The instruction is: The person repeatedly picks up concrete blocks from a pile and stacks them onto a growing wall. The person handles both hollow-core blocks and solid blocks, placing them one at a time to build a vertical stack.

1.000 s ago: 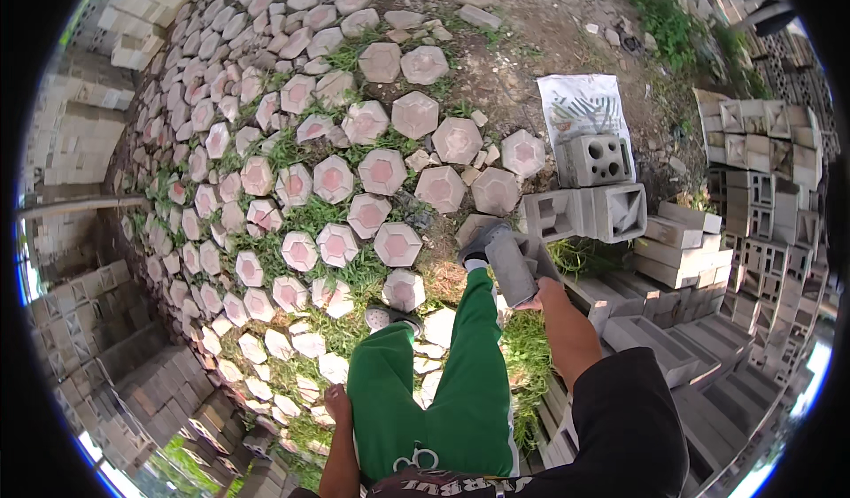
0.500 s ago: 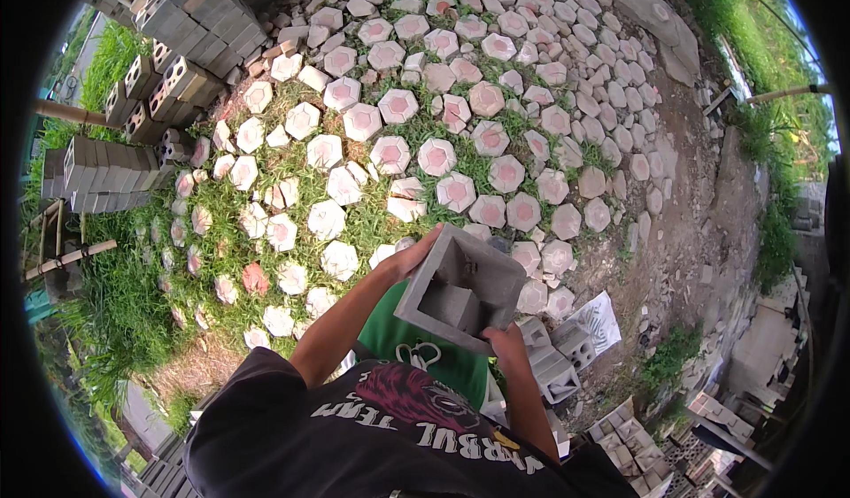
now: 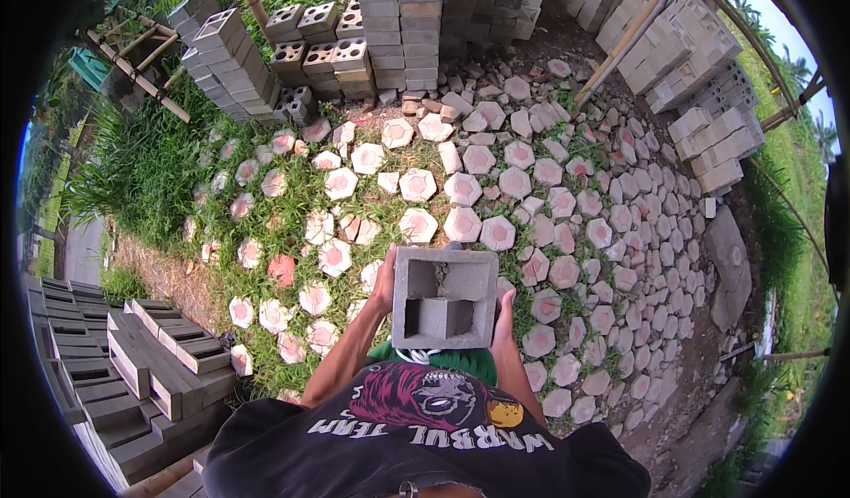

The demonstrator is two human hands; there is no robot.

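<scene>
I carry a grey hollow concrete block point(image 3: 444, 298) in front of my chest, its open cavities facing up at me. My left hand point(image 3: 386, 281) grips its left side and my right hand point(image 3: 505, 308) grips its right side. Below the block lie hexagonal paving stones point(image 3: 465, 223) with pink centres, set in grass.
Stacks of grey concrete blocks point(image 3: 403, 20) stand ahead, with more stacks point(image 3: 699, 100) at the upper right. A pile of flat grey blocks point(image 3: 133, 365) sits at my lower left. Bamboo poles point(image 3: 620, 42) lean among the stacks. Tall grass point(image 3: 133, 170) grows at the left.
I have turned around with the block: one second ago I reached down to it on the ground, now I hold it up and face the block stacks.
</scene>
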